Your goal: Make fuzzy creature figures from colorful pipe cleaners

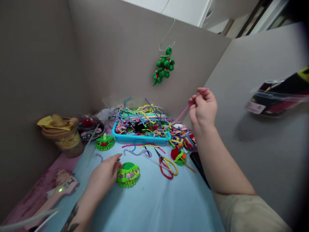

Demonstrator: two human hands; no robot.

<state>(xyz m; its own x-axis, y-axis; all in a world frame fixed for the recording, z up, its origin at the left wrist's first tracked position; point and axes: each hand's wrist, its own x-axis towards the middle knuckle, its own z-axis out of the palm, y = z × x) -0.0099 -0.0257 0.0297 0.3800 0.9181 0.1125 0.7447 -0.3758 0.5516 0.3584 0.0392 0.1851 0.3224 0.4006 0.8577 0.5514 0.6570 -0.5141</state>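
Observation:
My right hand [203, 108] is raised above the table's right side, pinching a pink pipe cleaner [181, 115] that runs down-left to a blue tray [141, 138] heaped with coloured pipe cleaners. My left hand [105, 175] rests on the light blue table, fingers touching the left edge of a green pipe-cleaner figure [128, 174] with yellow and pink details. Red and yellow handled scissors [166, 164] lie just right of that figure.
A second green figure [105, 142] sits left of the tray; several finished colourful pieces [182, 141] lie to its right. A brown lidded cup [62, 133] and a pink device [61, 190] stand at left. A green ornament [164, 66] hangs on the partition wall.

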